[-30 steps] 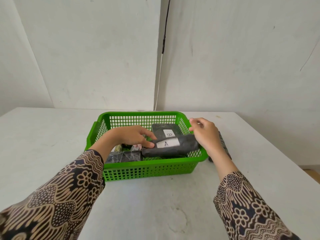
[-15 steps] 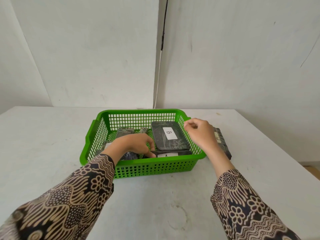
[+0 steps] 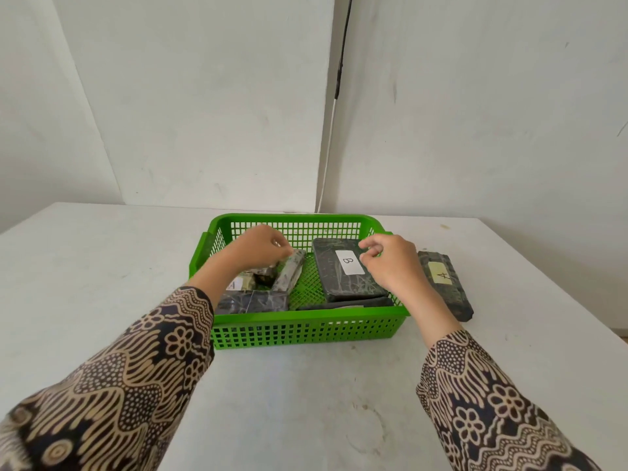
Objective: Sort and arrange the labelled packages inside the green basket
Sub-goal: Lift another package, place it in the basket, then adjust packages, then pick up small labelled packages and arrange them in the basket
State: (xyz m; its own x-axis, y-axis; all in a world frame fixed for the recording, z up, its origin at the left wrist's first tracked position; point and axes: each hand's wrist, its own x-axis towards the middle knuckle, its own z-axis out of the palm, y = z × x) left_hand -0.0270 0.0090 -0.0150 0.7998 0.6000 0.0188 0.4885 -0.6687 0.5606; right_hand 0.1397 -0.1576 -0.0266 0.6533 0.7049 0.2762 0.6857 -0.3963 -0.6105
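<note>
The green basket stands mid-table. In its right half lies a dark package labelled B, on top of another flat package. The left half holds several smaller dark packages, one showing part of an A label and one lying along the front wall. My left hand reaches into the left half, fingers curled onto the top end of a tilted package. My right hand hovers over the right edge of package B, fingers loosely curled, holding nothing. A package labelled A lies on the table just right of the basket.
The white table runs to an edge at the far right, past the outer A package. White wall panels stand close behind the basket, with a thin cable hanging down between them.
The A package I held over the basket's front now lies flat under package B. My left hand moved from the front to the back left. My right hand shifted slightly over B.
</note>
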